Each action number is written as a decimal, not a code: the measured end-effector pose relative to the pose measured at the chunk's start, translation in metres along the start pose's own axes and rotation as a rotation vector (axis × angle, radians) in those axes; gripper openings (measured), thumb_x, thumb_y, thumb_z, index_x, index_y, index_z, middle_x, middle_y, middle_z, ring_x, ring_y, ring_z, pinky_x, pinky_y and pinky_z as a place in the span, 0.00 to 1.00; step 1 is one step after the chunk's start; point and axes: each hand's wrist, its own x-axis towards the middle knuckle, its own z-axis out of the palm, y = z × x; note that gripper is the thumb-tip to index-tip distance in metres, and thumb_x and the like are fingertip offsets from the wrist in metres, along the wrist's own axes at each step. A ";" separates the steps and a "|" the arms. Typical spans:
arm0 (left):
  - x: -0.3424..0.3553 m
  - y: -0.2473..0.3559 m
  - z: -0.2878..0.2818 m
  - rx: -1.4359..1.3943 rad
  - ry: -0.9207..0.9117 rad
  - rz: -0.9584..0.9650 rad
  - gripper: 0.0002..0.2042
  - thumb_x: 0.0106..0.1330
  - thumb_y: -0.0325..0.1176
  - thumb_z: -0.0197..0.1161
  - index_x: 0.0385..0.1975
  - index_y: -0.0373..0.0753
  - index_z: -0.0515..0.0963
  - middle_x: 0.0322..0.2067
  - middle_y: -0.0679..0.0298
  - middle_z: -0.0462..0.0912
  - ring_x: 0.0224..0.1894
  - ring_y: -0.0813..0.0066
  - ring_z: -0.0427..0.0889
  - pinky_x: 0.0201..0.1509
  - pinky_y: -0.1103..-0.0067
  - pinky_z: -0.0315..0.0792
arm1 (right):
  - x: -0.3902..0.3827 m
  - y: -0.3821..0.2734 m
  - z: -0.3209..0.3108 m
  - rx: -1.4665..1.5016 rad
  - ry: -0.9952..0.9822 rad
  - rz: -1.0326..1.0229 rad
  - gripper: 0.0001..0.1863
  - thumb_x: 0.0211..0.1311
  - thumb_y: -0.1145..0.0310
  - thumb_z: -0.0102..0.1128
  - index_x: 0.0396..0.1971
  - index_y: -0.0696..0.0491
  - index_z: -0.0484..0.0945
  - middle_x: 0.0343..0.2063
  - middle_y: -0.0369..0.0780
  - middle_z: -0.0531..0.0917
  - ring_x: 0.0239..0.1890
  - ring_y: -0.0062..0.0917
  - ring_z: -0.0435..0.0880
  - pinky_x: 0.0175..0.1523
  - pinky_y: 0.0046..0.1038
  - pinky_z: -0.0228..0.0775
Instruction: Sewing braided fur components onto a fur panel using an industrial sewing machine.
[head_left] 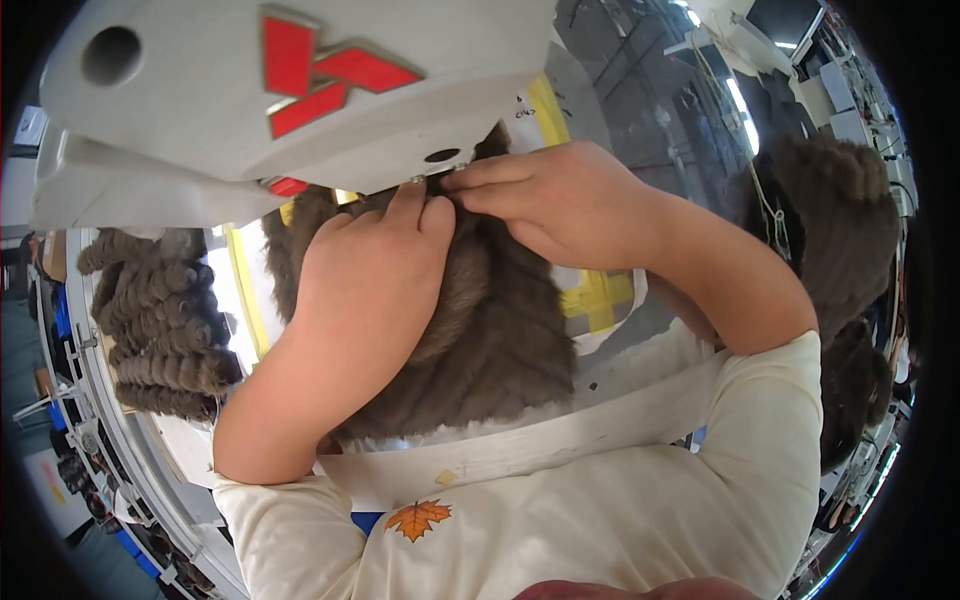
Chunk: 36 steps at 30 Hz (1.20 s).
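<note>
A brown fur piece (490,355) lies beneath the white machine head (190,110), which looks like a sewing machine and hides the work point. My left hand (375,275) is closed on the fur near the machine's lower edge, its index finger reaching forward and the others bent. From the right comes my right hand (565,205), its fingers pressed together and gripping the fur's upper edge beside the left fingertips. Both sets of fingertips almost meet under the machine. The thumbs and the fur edge between them are mostly hidden.
Rolled brown fur strips (165,320) lie at the left, and more brown fur (840,215) hangs at the right. Yellow tape (595,300) marks the work surface. A pale band (480,450) runs along its front edge.
</note>
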 end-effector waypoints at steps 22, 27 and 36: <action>-0.004 0.013 -0.017 0.106 -0.086 0.116 0.12 0.58 0.28 0.62 0.41 0.34 0.79 0.53 0.43 0.85 0.26 0.67 0.87 0.30 0.75 0.79 | -0.004 -0.012 -0.008 0.116 -0.104 0.054 0.17 0.61 0.73 0.58 0.48 0.50 0.87 0.53 0.33 0.86 0.51 0.32 0.86 0.52 0.36 0.81; -0.006 0.016 -0.021 0.142 -0.170 0.162 0.12 0.57 0.28 0.63 0.41 0.34 0.79 0.54 0.42 0.84 0.26 0.67 0.87 0.28 0.76 0.78 | -0.007 -0.013 -0.007 0.126 -0.111 0.022 0.16 0.60 0.72 0.59 0.47 0.50 0.87 0.51 0.33 0.87 0.48 0.34 0.87 0.52 0.36 0.81; -0.001 0.027 -0.014 0.089 -0.097 0.154 0.12 0.58 0.29 0.63 0.41 0.33 0.79 0.55 0.42 0.84 0.28 0.68 0.87 0.31 0.77 0.76 | -0.009 -0.007 -0.013 0.148 -0.084 0.045 0.13 0.57 0.72 0.59 0.40 0.51 0.89 0.44 0.33 0.89 0.45 0.34 0.87 0.49 0.37 0.80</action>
